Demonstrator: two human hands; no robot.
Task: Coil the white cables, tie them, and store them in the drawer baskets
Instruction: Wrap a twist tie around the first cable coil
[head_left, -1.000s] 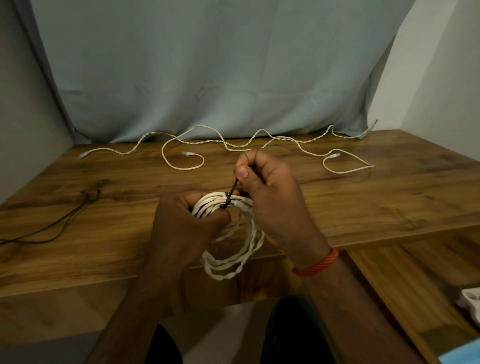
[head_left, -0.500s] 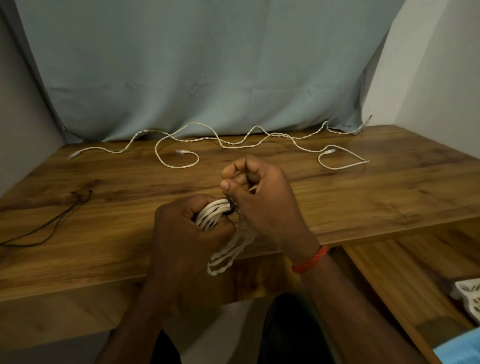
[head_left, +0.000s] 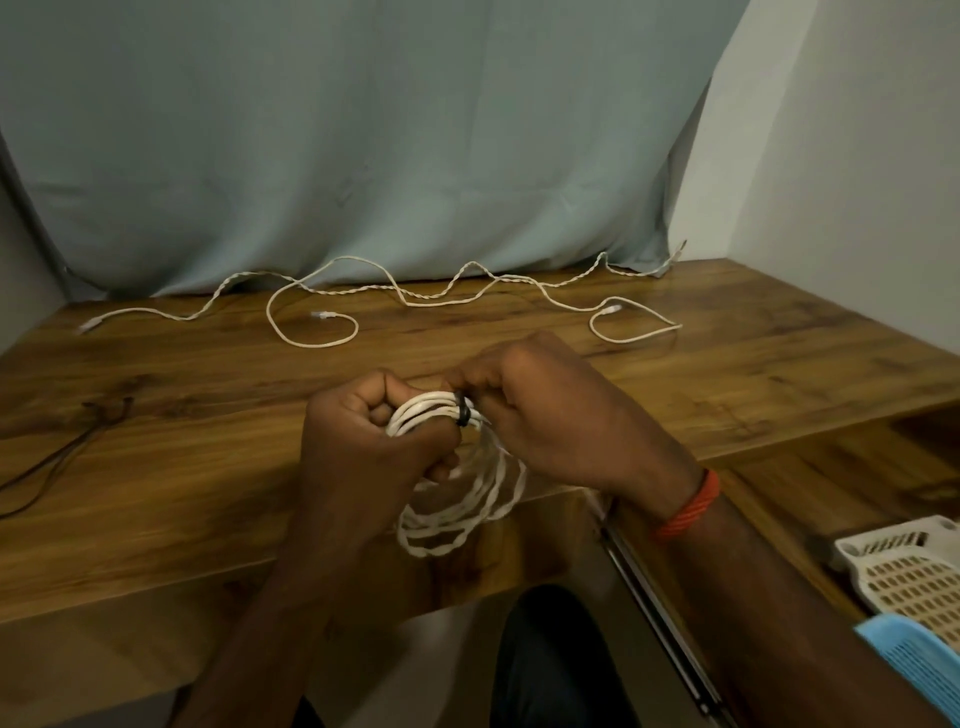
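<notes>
Now our left hand (head_left: 374, 441) grips the coil (head_left: 421, 413); our right hand (head_left: 550, 421) pinches its black tie (head_left: 462, 410). Loose cables (head_left: 311, 345) lie uncoiled behind.

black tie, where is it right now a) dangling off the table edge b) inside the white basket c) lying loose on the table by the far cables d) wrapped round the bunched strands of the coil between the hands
d: the black tie circles the top of the coiled white cable, which the left hand grips, while the right hand pinches at the tie.
</notes>
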